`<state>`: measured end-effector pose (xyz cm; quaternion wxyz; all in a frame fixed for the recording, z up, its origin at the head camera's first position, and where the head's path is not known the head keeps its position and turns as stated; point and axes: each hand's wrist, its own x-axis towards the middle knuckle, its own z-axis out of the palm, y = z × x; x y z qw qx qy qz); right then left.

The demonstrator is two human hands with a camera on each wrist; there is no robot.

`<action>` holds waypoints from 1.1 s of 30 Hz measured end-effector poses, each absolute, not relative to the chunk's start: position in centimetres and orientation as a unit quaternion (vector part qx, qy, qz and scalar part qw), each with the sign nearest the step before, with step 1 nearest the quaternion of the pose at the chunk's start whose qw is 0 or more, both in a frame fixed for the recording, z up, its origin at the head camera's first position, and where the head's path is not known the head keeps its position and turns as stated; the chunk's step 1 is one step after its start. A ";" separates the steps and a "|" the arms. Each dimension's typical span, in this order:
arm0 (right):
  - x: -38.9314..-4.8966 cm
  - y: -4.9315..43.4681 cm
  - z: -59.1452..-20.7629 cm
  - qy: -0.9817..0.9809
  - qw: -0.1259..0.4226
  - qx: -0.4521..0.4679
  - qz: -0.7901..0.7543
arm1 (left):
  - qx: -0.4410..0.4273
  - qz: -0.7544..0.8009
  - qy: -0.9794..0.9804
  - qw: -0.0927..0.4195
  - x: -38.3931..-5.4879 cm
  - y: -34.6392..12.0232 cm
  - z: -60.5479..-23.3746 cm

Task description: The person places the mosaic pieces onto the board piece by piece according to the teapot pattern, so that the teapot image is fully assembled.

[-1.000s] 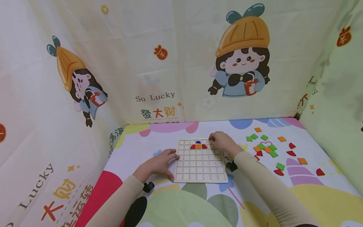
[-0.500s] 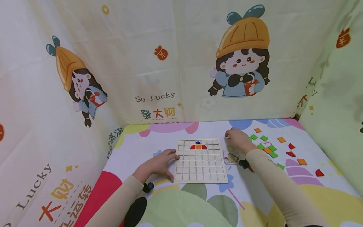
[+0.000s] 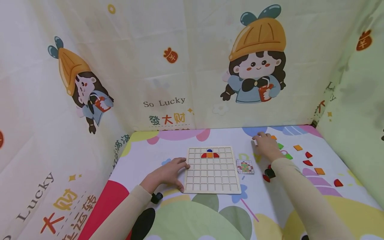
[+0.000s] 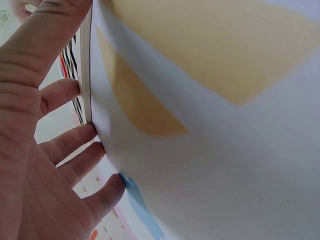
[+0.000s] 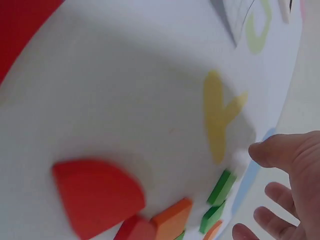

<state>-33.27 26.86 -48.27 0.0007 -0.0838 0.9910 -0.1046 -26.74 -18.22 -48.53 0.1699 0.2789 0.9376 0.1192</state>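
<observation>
A wooden grid board (image 3: 213, 180) lies on the table, bearing a blue piece (image 3: 209, 150), an orange square (image 3: 209, 155) and red pieces (image 3: 216, 155) on either side of it. My left hand (image 3: 166, 173) touches the board's left edge with spread fingers; the left wrist view shows the thumb and a finger at the board edge (image 4: 86, 65). Beyond the board to the right, my right hand (image 3: 267, 146) hovers among loose tiles, fingers apart and holding nothing. In the right wrist view, green tiles (image 5: 221, 187) and a red quarter-round piece (image 5: 100, 195) lie below it.
Right of the board lies a small pattern card (image 3: 245, 167). Further right are scattered orange tiles (image 3: 298, 147) and red pieces (image 3: 307, 162); the right hand and sleeve hide several others. Printed cloth walls (image 3: 204, 83) stand around the table's back and sides.
My right hand has moved right, from the board's upper right corner to the loose tiles, uncovering the pattern card. The left hand stays at the board's edge.
</observation>
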 end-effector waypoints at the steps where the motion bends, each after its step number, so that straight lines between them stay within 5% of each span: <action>1: -33.2 27.2 -48.3 0.991 -0.003 -0.085 -0.101 | 0.279 0.120 0.937 0.170 -26.7 -18.2 -48.5; 9: -32.5 29.0 -48.3 0.990 0.054 -0.043 -0.125 | 0.282 0.122 0.936 0.170 -26.7 -18.2 -48.5; 33: -33.2 29.8 -47.6 0.981 0.109 -0.047 -0.153 | 0.295 0.125 0.934 0.161 -26.8 -18.4 -48.6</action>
